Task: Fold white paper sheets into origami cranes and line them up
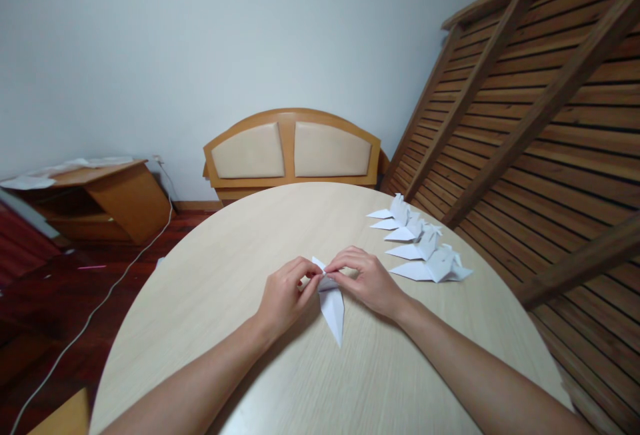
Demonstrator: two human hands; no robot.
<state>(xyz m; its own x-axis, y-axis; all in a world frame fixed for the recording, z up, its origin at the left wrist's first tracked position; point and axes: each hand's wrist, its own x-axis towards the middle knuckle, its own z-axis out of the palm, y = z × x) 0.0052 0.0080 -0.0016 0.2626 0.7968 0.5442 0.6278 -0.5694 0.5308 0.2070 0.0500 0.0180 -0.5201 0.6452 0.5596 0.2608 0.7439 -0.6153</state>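
Note:
A white folded paper figure (pixel 332 312) is held between my two hands over the middle of the round table (pixel 240 242). Its long pointed end aims toward me, and a small tip sticks out at the far side. My left hand (pixel 290 288) pinches it from the left with thumb and fingers. From the right, my right hand (pixel 367 282) pinches the same paper close to the left fingertips. The fingers hide part of the folds between them. To the right, several finished-looking white origami birds (pixel 425 263) stand in a row with pointed tails facing left.
Beyond the table is a wooden headboard (pixel 290 115) with two cream panels. A slatted wooden frame (pixel 540 128) leans along the right side. At the left stand a low wooden cabinet (pixel 130 202) with papers on top and a white cable (pixel 107 295) on the floor.

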